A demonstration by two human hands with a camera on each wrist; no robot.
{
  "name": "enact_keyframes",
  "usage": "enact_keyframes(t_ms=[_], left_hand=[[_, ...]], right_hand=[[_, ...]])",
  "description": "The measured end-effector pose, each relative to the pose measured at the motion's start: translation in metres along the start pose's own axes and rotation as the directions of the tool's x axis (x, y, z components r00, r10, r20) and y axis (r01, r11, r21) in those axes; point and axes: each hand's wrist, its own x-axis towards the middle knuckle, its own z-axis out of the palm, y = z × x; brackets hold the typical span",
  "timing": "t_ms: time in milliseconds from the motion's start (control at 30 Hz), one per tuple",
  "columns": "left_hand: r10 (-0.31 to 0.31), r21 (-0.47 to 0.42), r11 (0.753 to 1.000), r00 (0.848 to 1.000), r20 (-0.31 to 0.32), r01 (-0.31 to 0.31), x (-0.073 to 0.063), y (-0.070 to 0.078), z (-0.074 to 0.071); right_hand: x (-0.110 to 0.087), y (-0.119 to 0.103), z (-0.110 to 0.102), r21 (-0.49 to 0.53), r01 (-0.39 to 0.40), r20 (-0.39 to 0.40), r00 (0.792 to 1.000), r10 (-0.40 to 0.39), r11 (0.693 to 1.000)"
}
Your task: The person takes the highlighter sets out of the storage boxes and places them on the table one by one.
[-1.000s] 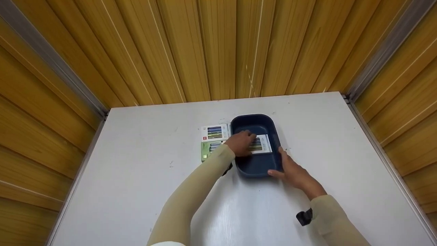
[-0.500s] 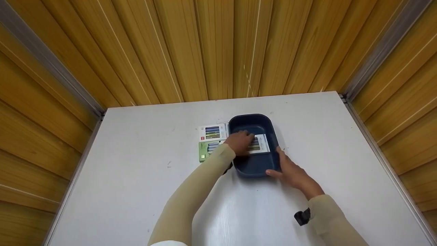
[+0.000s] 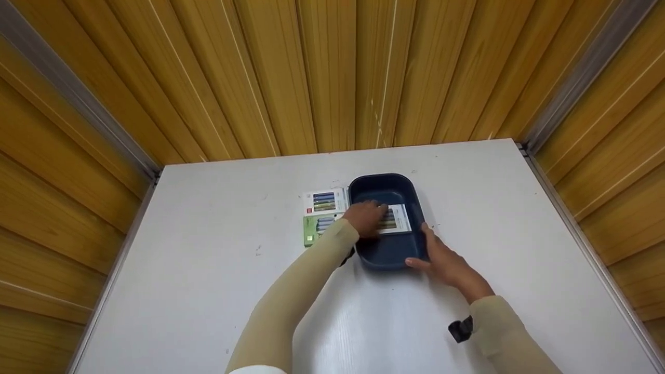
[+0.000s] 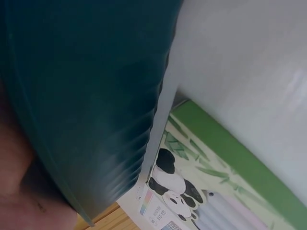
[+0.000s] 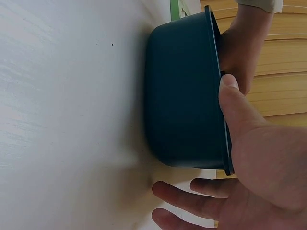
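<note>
In the head view, a white pen box (image 3: 398, 218) with a window showing coloured pens lies inside a dark blue plastic basin (image 3: 387, 258). My left hand (image 3: 365, 217) reaches over the basin's left rim and grips the box's left end; some fingertips are hidden. Whether the box touches the bottom cannot be seen. My right hand (image 3: 448, 262) steadies the basin's near right corner. From the right wrist, its thumb lies on the rim, while the other fingers (image 5: 187, 199) stretch loosely along the outside.
Left of the basin, another white pen box (image 3: 324, 201) lies flat on the white table (image 3: 208, 249). Below it is a green pen box (image 3: 311, 231), partly behind my left forearm; the left wrist view shows its panda picture (image 4: 172, 184). Wood-patterned walls (image 3: 332, 78) enclose the table.
The head view has shifted slightly. Both hands, the basin and the boxes keep practically the same places relative to one another.
</note>
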Motion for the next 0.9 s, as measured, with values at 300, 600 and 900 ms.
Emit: enact_keyframes(t_ms=[300,600,900], left_hand=[[0.017,-0.043,0.999,0.998,-0.055,-0.019,-0.0013,-0.0016,0.0002],[0.017,-0.029,0.999,0.998,-0.061,-0.019,-0.0030,-0.0012,-0.0017],[0.017,-0.024,1.000,0.998,-0.056,-0.018,-0.0038,-0.0026,-0.0046]], right_hand=[[-0.0003,-0.0002,-0.0008,-0.004,0.009,0.006,1.000,-0.009,1.000],[-0.0003,-0.0004,-0.0010,-0.004,0.013,0.005,1.000,-0.013,1.000],[0.0000,-0.0003,-0.0010,-0.015,-0.002,0.010,1.000,0.002,1.000]])
